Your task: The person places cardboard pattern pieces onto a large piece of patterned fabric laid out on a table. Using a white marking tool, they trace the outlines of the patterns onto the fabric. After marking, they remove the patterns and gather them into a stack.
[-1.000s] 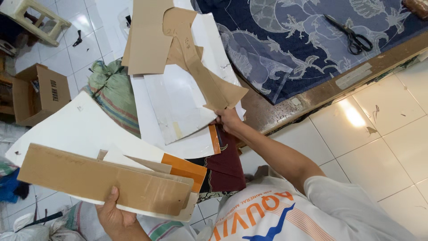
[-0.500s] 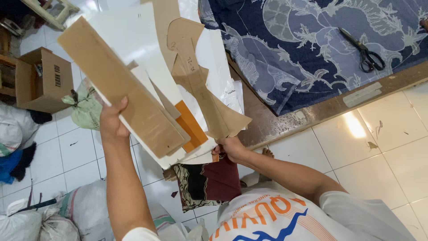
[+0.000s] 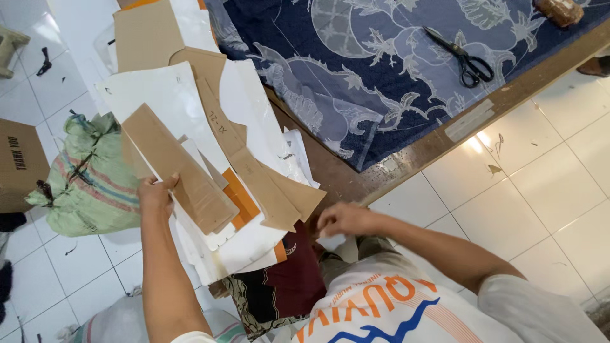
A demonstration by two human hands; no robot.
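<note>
My left hand (image 3: 155, 194) grips a fanned stack of pattern pieces (image 3: 210, 159) by its left edge: brown cardboard strips, white sheets and an orange piece. The stack lies over the corner of a wooden table (image 3: 406, 159). A long brown curved piece (image 3: 254, 171) runs down to a point near my right hand (image 3: 343, 219). That hand is blurred, fingers curled, just below and right of the stack's lower corner, over a small white scrap (image 3: 332, 242). Whether it grips anything is unclear.
Blue patterned fabric (image 3: 381, 70) covers the table, with black scissors (image 3: 467, 60) on it. A green sack (image 3: 89, 171) and a cardboard box (image 3: 19, 165) stand on the white tiled floor at left. Dark red patterned cloth (image 3: 286, 279) hangs below the stack.
My left hand has brought the stack from low at the left up and over the table corner. My right hand has come off the brown piece's corner and slid right.
</note>
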